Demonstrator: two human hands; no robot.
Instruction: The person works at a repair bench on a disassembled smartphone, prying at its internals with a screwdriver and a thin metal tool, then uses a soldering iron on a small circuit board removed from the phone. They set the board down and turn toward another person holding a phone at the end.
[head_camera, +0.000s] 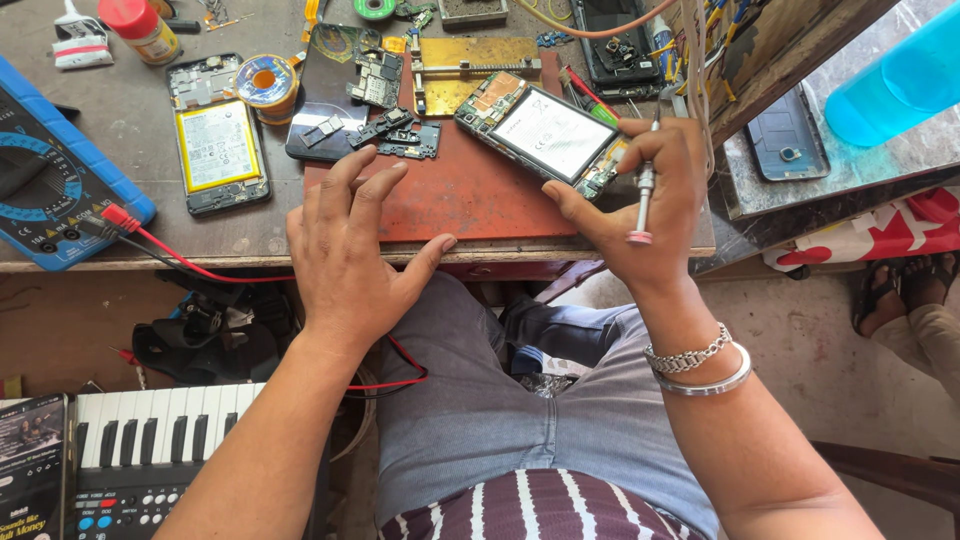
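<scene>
On my worktop (130, 120) lie one blue multimeter (45, 175) and three opened phones; my right hand (640, 205) grips one opened phone (545, 132), fingers also pinching one screwdriver (645, 190). My left hand (350, 250) rests, fingers spread, on the red mat (470, 195).

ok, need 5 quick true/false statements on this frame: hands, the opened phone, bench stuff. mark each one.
1. The right hand holds a thin metal tool with a pink end. True.
2. The left hand grips the opened phone. False: it hovers spread-fingered over the red mat, holding nothing; the right hand is the one at the phone.
3. A second opened phone with a yellow-edged battery lies left of the mat. True.
4. The blue multimeter sits at the right edge of the bench. False: it is at the left edge.
5. A keyboard with black and white keys is on the bench top. False: it is below the bench, lower left.
</scene>
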